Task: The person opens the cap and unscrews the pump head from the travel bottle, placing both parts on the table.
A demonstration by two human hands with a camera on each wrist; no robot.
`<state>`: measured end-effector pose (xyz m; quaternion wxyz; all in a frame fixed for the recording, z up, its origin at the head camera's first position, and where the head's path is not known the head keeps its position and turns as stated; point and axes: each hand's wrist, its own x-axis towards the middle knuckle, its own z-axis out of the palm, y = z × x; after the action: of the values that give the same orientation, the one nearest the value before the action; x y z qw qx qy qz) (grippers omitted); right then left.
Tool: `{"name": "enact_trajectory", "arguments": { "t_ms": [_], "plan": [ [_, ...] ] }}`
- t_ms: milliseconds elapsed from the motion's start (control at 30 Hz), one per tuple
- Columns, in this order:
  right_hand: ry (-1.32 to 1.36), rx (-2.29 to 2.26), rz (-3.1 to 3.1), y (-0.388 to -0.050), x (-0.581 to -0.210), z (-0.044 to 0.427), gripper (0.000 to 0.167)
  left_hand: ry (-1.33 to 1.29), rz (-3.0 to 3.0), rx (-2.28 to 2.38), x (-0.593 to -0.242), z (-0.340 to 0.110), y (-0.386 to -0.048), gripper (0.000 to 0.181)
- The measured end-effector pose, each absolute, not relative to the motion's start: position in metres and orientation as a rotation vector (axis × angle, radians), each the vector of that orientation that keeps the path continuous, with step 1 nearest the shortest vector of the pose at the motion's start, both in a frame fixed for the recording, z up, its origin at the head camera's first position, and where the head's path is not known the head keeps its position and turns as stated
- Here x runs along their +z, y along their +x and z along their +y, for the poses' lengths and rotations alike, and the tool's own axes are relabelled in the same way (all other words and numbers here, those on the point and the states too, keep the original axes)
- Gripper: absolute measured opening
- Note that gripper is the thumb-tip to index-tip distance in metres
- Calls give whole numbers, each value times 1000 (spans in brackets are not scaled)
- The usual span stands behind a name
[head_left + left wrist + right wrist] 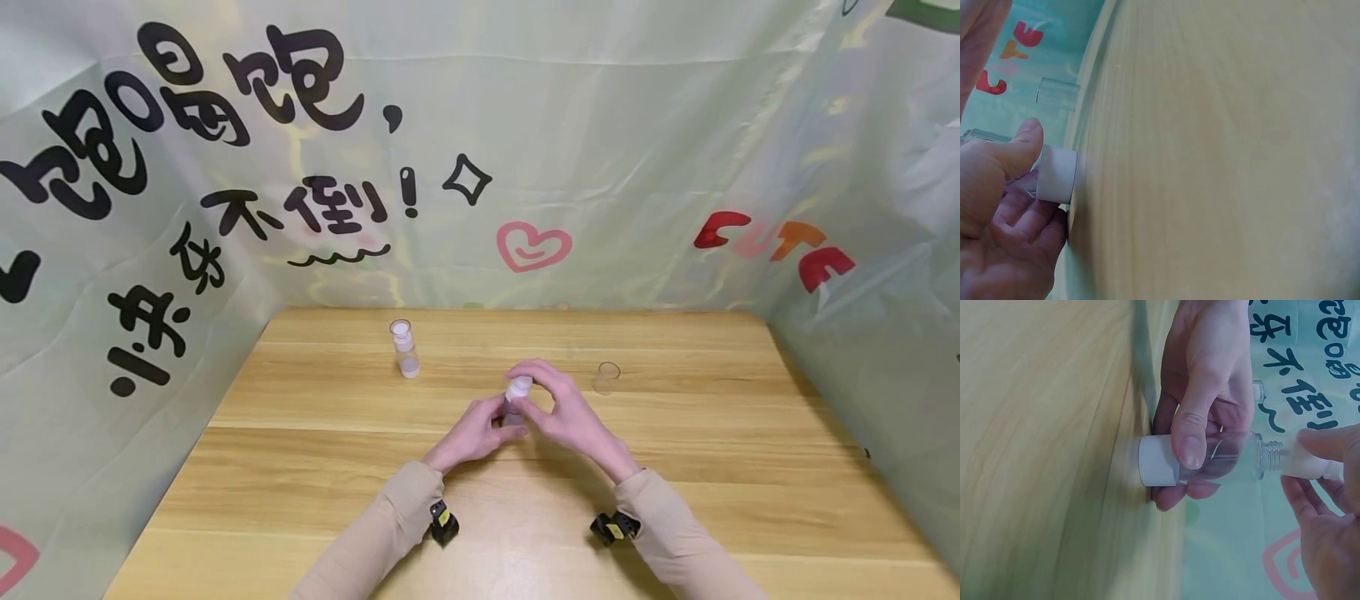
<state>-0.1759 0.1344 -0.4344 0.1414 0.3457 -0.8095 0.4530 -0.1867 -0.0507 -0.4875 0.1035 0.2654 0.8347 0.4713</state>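
Note:
A clear bottle (1241, 456) with a white base (1158, 460) stands on the table. My left hand (480, 427) grips it low down, thumb on one side and fingers on the other, as the right wrist view shows. At its top, my right hand (566, 410) pinches a white pump top (1304, 464) between thumb and fingers. Screw threads (1272, 456) show between the pump top and the bottle's shoulder. In the left wrist view the white base (1057, 175) touches the tabletop, and the left hand hides part of the bottle.
A second clear bottle (406, 354) with a white top stands upright at the back left of the wooden table (300, 467). To the right of the hands is a clear, open-ended cap (606, 380). Printed cloth (637, 167) walls the table at the back and sides.

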Motion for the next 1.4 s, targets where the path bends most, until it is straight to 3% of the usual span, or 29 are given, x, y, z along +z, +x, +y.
{"name": "enact_trajectory", "arguments": {
  "t_ms": [300,500,733,1400],
  "plan": [
    [865,1474,-2142,-185,-427,152,40,763,2430,1440,-487,-48,-187,38],
    [709,976,-2368,-195,-417,171,42,763,2392,1497,-488,-47,-188,37],
    [783,498,-2643,-204,-414,182,43,785,2395,1489,-489,-48,-188,35],
    [752,102,-2865,-218,-444,173,41,760,2411,1479,-488,-48,-187,33]
  ]
}}
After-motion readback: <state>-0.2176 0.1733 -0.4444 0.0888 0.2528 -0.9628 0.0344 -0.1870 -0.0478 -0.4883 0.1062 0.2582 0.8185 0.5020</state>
